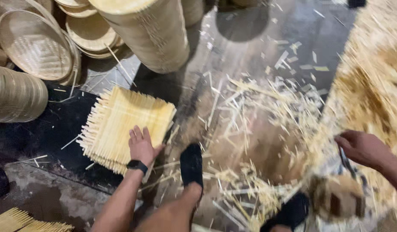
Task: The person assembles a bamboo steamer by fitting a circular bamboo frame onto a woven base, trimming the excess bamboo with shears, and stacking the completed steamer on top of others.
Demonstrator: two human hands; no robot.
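My left hand (141,146) flat and open on the pale square woven mat (123,124), mat on dark floor (48,133) between baskets (33,45) and scraps (254,124), right hand (363,148) gripping a dark tool (344,159), little free room.

A square mat of pale yellow woven bamboo strips (121,124) lies flat on the dark floor, turned cornerwise, its loose strip ends sticking out like a fringe along the left and lower edges. Its lower right corner sits under the left hand, and it looks like the top of a small stack
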